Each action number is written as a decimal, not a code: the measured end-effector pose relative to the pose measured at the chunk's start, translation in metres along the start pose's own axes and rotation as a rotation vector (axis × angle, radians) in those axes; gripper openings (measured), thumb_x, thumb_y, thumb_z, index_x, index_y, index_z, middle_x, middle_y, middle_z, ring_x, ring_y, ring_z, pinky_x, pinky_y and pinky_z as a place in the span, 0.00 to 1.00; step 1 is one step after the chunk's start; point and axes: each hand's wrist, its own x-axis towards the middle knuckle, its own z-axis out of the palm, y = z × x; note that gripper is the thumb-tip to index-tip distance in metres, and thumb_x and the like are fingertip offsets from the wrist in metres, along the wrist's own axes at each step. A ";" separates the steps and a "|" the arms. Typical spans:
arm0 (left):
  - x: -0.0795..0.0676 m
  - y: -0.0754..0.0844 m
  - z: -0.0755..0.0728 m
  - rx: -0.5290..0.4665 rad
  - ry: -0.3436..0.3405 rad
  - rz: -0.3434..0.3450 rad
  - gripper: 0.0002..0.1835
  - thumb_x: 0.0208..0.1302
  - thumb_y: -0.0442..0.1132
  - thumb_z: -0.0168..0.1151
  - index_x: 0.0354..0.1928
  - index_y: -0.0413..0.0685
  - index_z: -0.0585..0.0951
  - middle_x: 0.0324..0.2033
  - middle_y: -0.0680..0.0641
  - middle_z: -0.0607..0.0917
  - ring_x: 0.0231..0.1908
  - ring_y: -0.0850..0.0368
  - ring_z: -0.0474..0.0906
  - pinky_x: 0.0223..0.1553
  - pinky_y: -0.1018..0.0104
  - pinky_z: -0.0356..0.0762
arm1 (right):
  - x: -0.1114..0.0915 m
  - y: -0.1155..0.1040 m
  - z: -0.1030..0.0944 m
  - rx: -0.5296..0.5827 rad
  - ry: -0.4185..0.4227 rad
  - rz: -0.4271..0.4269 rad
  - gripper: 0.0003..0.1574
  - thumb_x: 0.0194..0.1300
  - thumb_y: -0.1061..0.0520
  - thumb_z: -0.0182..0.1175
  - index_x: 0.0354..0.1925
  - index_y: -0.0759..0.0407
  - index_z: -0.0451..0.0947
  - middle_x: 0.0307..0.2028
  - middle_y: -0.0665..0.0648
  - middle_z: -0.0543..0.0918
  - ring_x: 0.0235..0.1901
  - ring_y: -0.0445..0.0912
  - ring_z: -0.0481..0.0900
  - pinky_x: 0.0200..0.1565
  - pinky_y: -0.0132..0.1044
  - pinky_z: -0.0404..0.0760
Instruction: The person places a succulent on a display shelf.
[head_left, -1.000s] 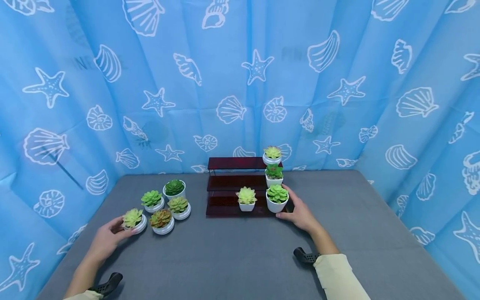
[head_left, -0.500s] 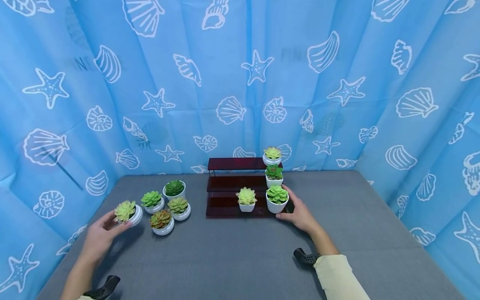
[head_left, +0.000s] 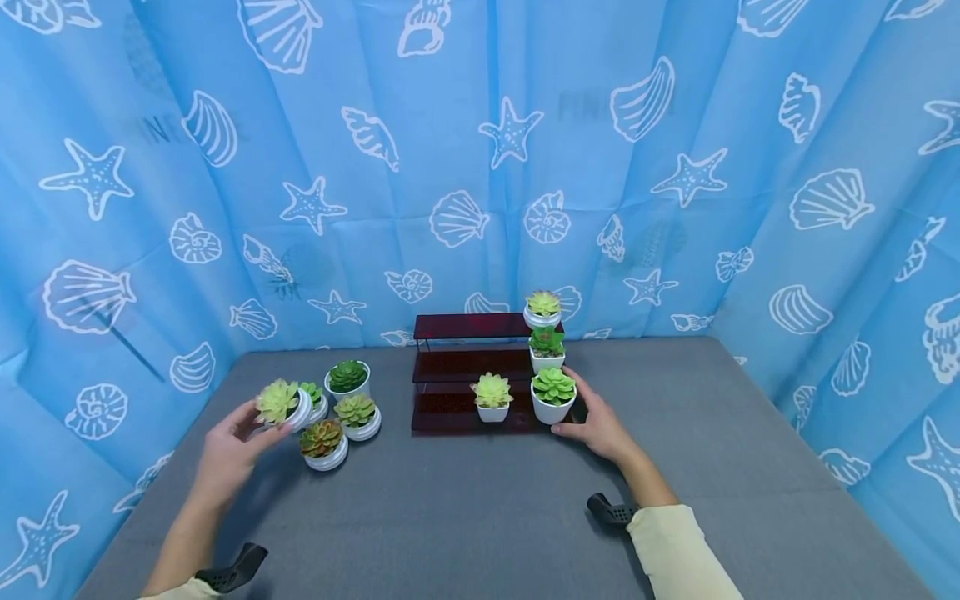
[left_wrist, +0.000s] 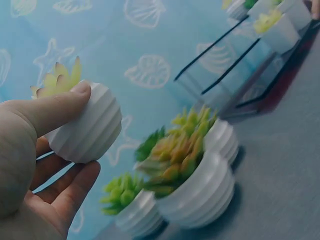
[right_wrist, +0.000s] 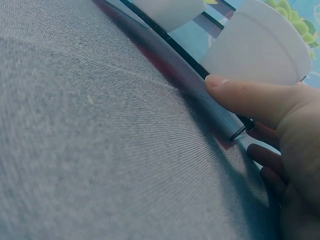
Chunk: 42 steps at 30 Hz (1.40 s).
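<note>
My left hand [head_left: 228,457] holds a small potted succulent [left_wrist: 92,127], pale green with pinkish tips, its white ribbed pot between thumb and fingers. The plant is tilted and raised, overlapping the green succulent behind it in the head view. My right hand [head_left: 600,429] grips the right end of a dark red three-tier shelf [head_left: 472,327], thumb along the bottom tier's front edge, fingers round its end. Right beside that thumb, a green succulent in a smooth white pot [head_left: 553,408] stands on the bottom tier. A pale yellow-green succulent [head_left: 492,396] stands to its left.
A reddish-brown succulent [head_left: 323,442], an olive-green one [head_left: 357,414] and a dark green one [head_left: 348,379] cluster on the grey table [head_left: 420,517] at left. Plants also stand at the right of the shelf's middle [head_left: 547,346] and top tiers. A blue curtain [head_left: 375,208] hangs behind.
My left hand has lifted the pale succulent off the table, tipped it, and carried it rightward toward the other plants. The right hand has stayed at the shelf's end.
</note>
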 end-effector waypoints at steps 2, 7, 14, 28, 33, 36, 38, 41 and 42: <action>0.000 0.006 0.006 -0.022 -0.026 0.005 0.39 0.64 0.50 0.65 0.71 0.40 0.64 0.62 0.39 0.71 0.55 0.62 0.68 0.44 0.83 0.71 | 0.000 0.000 0.000 -0.001 -0.002 -0.005 0.62 0.52 0.55 0.76 0.76 0.51 0.50 0.71 0.65 0.59 0.69 0.63 0.56 0.64 0.66 0.55; -0.002 0.019 0.025 -0.070 -0.084 -0.008 0.40 0.61 0.49 0.69 0.70 0.40 0.65 0.64 0.38 0.70 0.62 0.46 0.66 0.46 0.84 0.70 | 0.000 0.000 0.001 0.007 -0.002 -0.009 0.62 0.51 0.56 0.76 0.76 0.50 0.51 0.71 0.65 0.59 0.69 0.62 0.56 0.64 0.66 0.55; -0.004 0.026 0.045 -0.048 -0.110 -0.049 0.41 0.59 0.52 0.70 0.70 0.42 0.66 0.64 0.38 0.70 0.65 0.44 0.64 0.58 0.59 0.72 | 0.000 -0.001 0.000 -0.004 0.002 -0.016 0.62 0.51 0.56 0.76 0.76 0.51 0.51 0.71 0.66 0.60 0.68 0.63 0.57 0.64 0.67 0.55; -0.006 0.038 0.088 -0.070 -0.179 0.015 0.37 0.55 0.45 0.74 0.65 0.40 0.71 0.58 0.35 0.76 0.58 0.42 0.74 0.53 0.56 0.77 | 0.000 0.000 -0.002 -0.023 -0.004 0.019 0.63 0.51 0.55 0.76 0.76 0.49 0.50 0.71 0.67 0.60 0.68 0.65 0.57 0.63 0.68 0.55; -0.003 0.041 0.109 -0.109 -0.201 0.033 0.37 0.54 0.43 0.75 0.65 0.44 0.72 0.56 0.36 0.77 0.56 0.43 0.76 0.49 0.61 0.79 | -0.001 0.000 -0.002 -0.016 -0.001 0.016 0.63 0.51 0.55 0.76 0.76 0.49 0.50 0.70 0.67 0.60 0.68 0.65 0.57 0.63 0.68 0.55; -0.003 0.040 0.122 -0.145 -0.206 0.028 0.36 0.53 0.41 0.75 0.65 0.45 0.73 0.56 0.38 0.77 0.56 0.45 0.76 0.49 0.63 0.79 | -0.001 0.000 -0.002 -0.014 -0.003 0.016 0.62 0.52 0.55 0.76 0.76 0.48 0.50 0.70 0.67 0.60 0.68 0.65 0.57 0.62 0.68 0.56; -0.002 0.039 0.129 -0.152 -0.202 0.018 0.36 0.53 0.40 0.76 0.65 0.47 0.74 0.57 0.39 0.77 0.57 0.47 0.74 0.50 0.63 0.79 | -0.001 0.000 -0.002 -0.012 -0.007 0.013 0.62 0.52 0.56 0.76 0.76 0.48 0.50 0.70 0.67 0.60 0.68 0.65 0.57 0.62 0.68 0.56; 0.001 0.038 0.139 -0.148 -0.188 0.009 0.36 0.52 0.42 0.76 0.64 0.47 0.74 0.57 0.41 0.78 0.58 0.48 0.73 0.51 0.61 0.78 | 0.000 0.000 -0.002 -0.004 -0.004 0.007 0.63 0.51 0.56 0.76 0.76 0.48 0.50 0.71 0.67 0.60 0.68 0.65 0.57 0.63 0.67 0.56; 0.003 0.037 0.143 -0.143 -0.182 0.008 0.36 0.52 0.42 0.76 0.64 0.47 0.74 0.57 0.41 0.78 0.58 0.48 0.73 0.51 0.60 0.78 | 0.000 0.000 -0.002 -0.002 -0.005 0.005 0.62 0.51 0.56 0.76 0.76 0.49 0.50 0.71 0.67 0.59 0.68 0.65 0.56 0.63 0.67 0.56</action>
